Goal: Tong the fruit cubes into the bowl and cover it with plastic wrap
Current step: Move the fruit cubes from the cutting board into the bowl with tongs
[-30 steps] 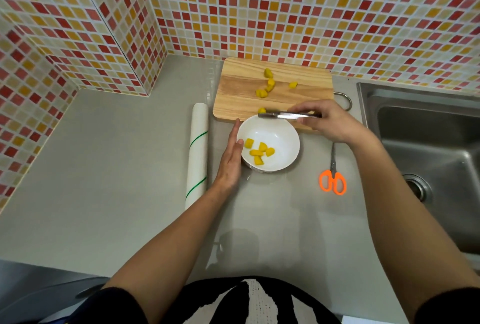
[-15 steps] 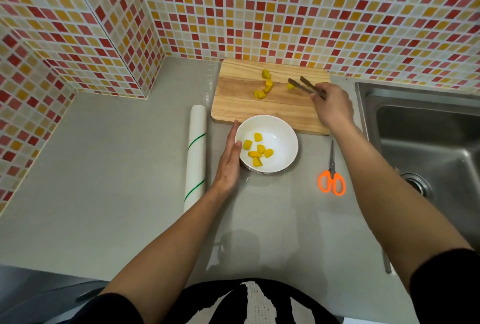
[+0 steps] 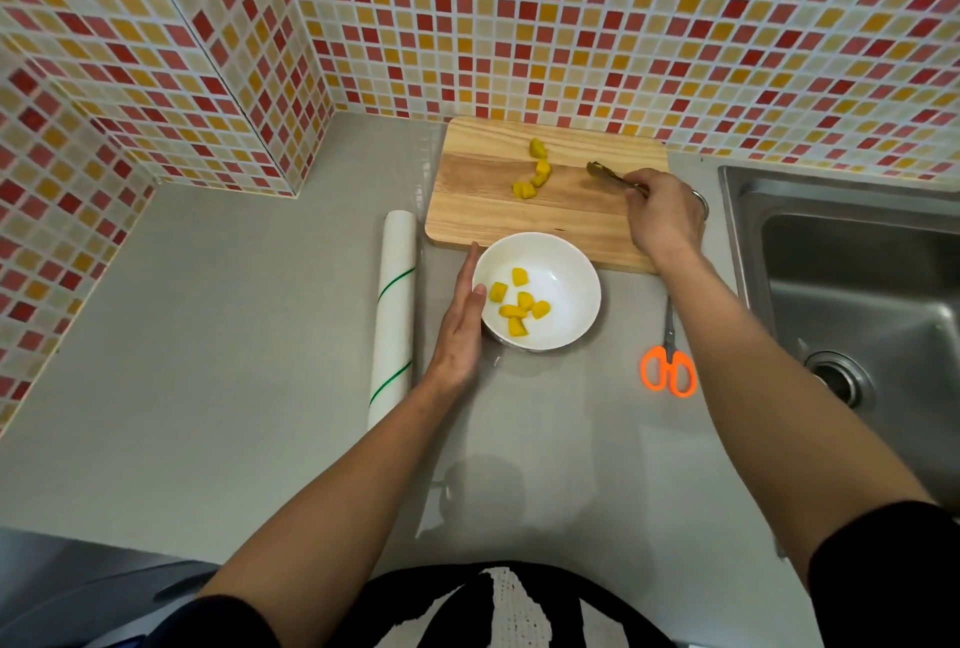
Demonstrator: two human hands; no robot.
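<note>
A white bowl [image 3: 566, 283] sits on the grey bench [image 3: 234, 335], just in front of the near edge of a wooden board [image 3: 493, 210]. Six yellow fruit cubes [image 3: 519, 307] lie in the bowl, bunched toward its left half. More cubes remain on the board: a loose line of about four pieces [image 3: 537, 170] running from the far edge toward the middle.

The left hand [image 3: 460, 330] lies flat on its edge against the left side of the bowl, fingers [image 3: 470, 273] straight and together, thumb tip resting on the rim; it steadies the bowl without gripping anything.

The right hand [image 3: 662, 216] is over the right end of the board, its fingers curled around the handle of the metal tongs [image 3: 610, 174]. The tong tips point left toward the cubes on the board and appear nearly closed; something yellowish may sit between them, but the tips are too small to be sure.

A roll of plastic wrap [image 3: 395, 314] with green stripes lies lengthwise on the bench, just left of the left hand and bowl. Orange-handled scissors [image 3: 669, 366] lie on the bench to the right of the bowl, blades pointing away, partly under the right forearm. A steel sink [image 3: 857, 283] is set into the bench at the far right. Red, orange and cream tiles [image 3: 519, 23] cover the walls behind.
</note>
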